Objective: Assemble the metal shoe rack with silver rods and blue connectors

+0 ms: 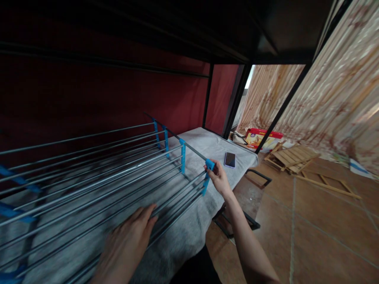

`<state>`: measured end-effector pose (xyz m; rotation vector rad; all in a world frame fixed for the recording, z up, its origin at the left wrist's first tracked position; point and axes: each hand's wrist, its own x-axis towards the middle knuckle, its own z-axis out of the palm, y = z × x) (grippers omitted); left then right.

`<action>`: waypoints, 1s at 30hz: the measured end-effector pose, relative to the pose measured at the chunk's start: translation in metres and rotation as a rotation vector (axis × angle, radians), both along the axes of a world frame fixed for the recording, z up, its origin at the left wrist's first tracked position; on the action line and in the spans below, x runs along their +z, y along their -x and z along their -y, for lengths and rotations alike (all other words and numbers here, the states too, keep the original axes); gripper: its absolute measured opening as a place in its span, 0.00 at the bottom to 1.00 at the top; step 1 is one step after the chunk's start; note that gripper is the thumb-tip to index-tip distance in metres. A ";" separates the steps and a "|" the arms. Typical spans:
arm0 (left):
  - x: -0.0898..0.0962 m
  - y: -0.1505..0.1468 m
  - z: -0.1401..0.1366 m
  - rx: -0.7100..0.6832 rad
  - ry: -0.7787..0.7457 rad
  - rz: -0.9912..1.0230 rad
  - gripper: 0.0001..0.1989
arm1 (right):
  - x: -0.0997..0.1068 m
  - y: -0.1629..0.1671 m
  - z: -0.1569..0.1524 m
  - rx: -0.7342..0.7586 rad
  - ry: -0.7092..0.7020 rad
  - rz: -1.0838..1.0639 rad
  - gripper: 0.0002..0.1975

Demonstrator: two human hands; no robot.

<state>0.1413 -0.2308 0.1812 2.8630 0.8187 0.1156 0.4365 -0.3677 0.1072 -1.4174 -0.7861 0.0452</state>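
A metal rack (97,173) of long grey rods with blue plastic end brackets lies across a bed covered with a grey blanket (177,236). My left hand (127,240) rests flat on the near rods, fingers spread. My right hand (219,177) pinches the blue corner bracket (209,165) at the rack's right end. A dark phone (230,159) lies on the blanket just beyond my right hand.
A dark bed frame and red wall enclose the bed above and behind. On the tiled floor to the right lie wooden slats (291,156), a red and yellow box (262,138) and a black metal frame (254,225). Patterned curtains hang at the right.
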 end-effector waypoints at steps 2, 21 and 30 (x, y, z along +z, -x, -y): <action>0.002 -0.011 0.005 0.017 -0.020 -0.012 0.21 | 0.002 -0.001 0.001 0.021 0.006 0.004 0.17; -0.007 -0.016 0.008 -0.109 -0.213 -0.031 0.24 | 0.013 0.009 -0.007 -0.136 0.093 0.003 0.18; -0.001 0.001 0.006 -0.092 -0.211 0.000 0.22 | 0.012 0.002 -0.018 -0.261 0.095 -0.019 0.18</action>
